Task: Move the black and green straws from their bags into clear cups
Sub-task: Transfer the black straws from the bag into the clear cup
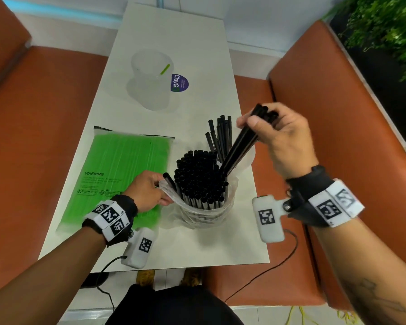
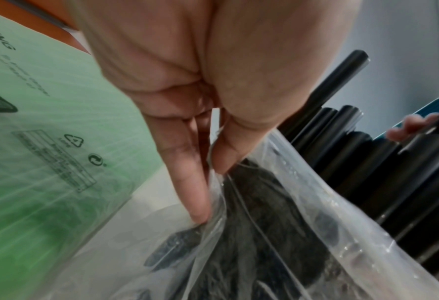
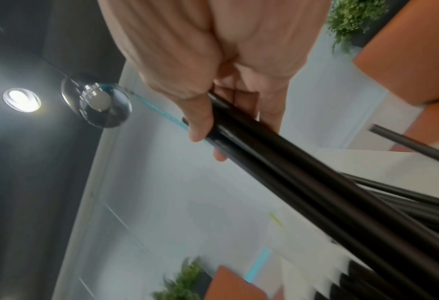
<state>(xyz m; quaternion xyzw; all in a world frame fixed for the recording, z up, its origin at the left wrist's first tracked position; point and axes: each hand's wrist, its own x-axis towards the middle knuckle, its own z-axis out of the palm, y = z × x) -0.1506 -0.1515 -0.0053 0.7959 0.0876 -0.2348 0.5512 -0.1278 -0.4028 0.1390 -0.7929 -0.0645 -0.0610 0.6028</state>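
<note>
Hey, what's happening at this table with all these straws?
A person is sorting straws. Their right hand grips a small bunch of black straws, drawn partway out of the clear bag standing full of them. Their left hand pinches that bag's rim. Some black straws already stand in a clear cup just behind the bag. The bag of green straws lies flat, and the far cup holds one green straw.

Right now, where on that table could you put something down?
Bare table lies beyond the clear cup, and along the near edge in front of the bag of black straws. The middle is crowded: green straw bag, both hands, black straws.
</note>
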